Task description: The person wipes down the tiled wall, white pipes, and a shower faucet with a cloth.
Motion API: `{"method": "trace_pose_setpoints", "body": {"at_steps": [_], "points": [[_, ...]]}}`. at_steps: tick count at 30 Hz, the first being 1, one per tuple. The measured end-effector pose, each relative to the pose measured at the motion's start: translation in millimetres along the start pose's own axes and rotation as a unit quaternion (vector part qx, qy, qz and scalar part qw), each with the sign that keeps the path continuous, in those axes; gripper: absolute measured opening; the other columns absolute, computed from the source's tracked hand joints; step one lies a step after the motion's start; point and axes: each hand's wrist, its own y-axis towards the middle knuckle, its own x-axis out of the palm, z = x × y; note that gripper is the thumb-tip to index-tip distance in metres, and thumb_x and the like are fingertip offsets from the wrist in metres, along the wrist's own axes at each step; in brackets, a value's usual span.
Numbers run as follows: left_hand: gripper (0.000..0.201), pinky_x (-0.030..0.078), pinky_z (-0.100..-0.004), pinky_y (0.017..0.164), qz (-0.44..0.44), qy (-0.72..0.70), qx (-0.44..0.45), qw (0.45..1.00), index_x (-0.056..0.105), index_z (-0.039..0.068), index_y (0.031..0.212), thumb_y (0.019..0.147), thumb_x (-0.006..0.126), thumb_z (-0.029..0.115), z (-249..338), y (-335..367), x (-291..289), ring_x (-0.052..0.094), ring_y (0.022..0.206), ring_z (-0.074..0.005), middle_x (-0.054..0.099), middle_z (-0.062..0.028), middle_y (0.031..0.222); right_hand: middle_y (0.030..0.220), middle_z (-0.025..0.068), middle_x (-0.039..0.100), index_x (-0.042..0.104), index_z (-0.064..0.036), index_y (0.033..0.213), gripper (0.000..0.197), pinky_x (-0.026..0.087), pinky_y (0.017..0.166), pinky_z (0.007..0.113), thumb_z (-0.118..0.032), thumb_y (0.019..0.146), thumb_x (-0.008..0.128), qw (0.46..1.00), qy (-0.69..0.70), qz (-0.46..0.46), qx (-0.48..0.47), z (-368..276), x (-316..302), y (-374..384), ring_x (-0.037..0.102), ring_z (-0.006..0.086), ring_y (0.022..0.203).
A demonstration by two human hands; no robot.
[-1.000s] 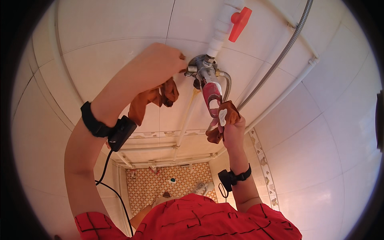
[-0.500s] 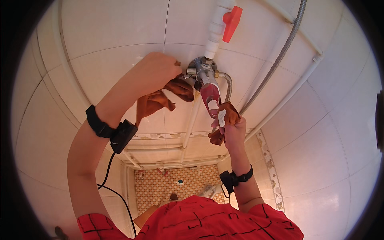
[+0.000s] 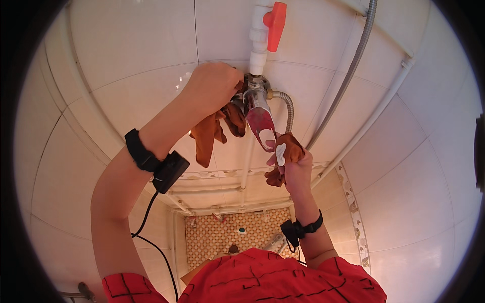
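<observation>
Well, from my end I see the tap (image 3: 256,93) high in the middle of my view, fixed to the tiled wall (image 3: 141,45). My left hand (image 3: 214,83) is right beside it on the left, fingers curled in on the left cloth (image 3: 204,144) – brown, bunched against the tap's side, with a loose end hanging below the wrist. The fingertips themselves are hidden from me.

My right hand (image 3: 299,171) is lower and to the right, fingers closed on the right cloth (image 3: 293,148), also brown, with a white patch (image 3: 280,154) on the side facing me. They are at the low end of the lever (image 3: 258,121), which slopes down from the tap and looks red; whether they press on it I cannot tell.

A white pipe (image 3: 258,48) joins the tap at the top and carries a red handle (image 3: 276,25). A short hose (image 3: 289,108) curves off the tap's right side, and a long hose (image 3: 353,65) runs farther right. Each forearm wears a black strap (image 3: 141,151) with a small box (image 3: 169,174) on it. Far below – the patterned floor (image 3: 212,242).
</observation>
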Motion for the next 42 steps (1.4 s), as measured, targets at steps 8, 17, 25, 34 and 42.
{"method": "trace_pose_setpoints", "body": {"at_steps": [8,17,25,34,42], "points": [[0.010,0.051,-0.0366,0.065,0.071,0.031,-0.096,0.992,0.069,0.010,0.087,0.079,0.065,0.015,-21.7,-20.3,-10.3,0.064,0.071,-0.0268,0.067,-0.0053,0.079,0.098,0.0122,0.069,0.062,-0.0011,0.117,0.028,0.033,0.036,0.020,-0.005,0.090,0.054,0.998,-0.003,0.054,-0.039,16.0,-15.8,-2.1,0.062,0.0102,0.066],[0.012,0.051,-0.0336,0.067,-0.045,-0.116,-0.083,0.989,0.070,0.009,0.087,0.078,0.069,0.016,2.3,-0.4,-9.0,0.066,0.073,-0.0235,0.070,-0.0070,0.078,0.092,0.0123,0.069,0.061,-0.0005,0.118,0.028,0.034,0.036,0.020,-0.008,0.092,0.057,0.998,-0.009,0.054,0.006,46.4,-57.5,-23.2,0.057,0.0070,0.055],[0.012,0.051,-0.0388,0.067,-0.021,0.049,-0.090,0.995,0.070,0.012,0.088,0.079,0.065,0.017,2.0,11.0,-0.4,0.064,0.079,-0.0263,0.068,-0.0053,0.080,0.088,0.0098,0.067,0.060,-0.0007,0.117,0.026,0.040,0.039,0.021,-0.013,0.094,0.057,0.996,-0.011,0.088,-0.005,69.2,-90.7,-28.2,0.057,0.0079,0.057],[0.013,0.050,-0.0369,0.065,0.018,-0.073,-0.101,0.992,0.070,0.011,0.086,0.077,0.068,0.020,-4.5,-3.7,-4.6,0.064,0.072,-0.0261,0.068,-0.0047,0.077,0.086,0.0115,0.067,0.059,0.0032,0.115,0.025,0.033,0.041,0.018,-0.004,0.092,0.052,0.993,-0.002,0.117,-0.002,59.8,-94.3,-36.3,0.057,0.0085,0.056],[0.009,0.050,-0.0382,0.063,0.008,0.111,-0.057,0.992,0.067,0.011,0.086,0.079,0.065,0.016,3.4,5.7,5.4,0.063,0.071,-0.0262,0.064,-0.0052,0.076,0.086,0.0107,0.067,0.059,0.0023,0.117,0.026,0.034,0.042,0.017,-0.008,0.093,0.054,0.995,0.013,0.099,0.008,62.1,-83.1,-31.4,0.057,0.0086,0.057]]}}
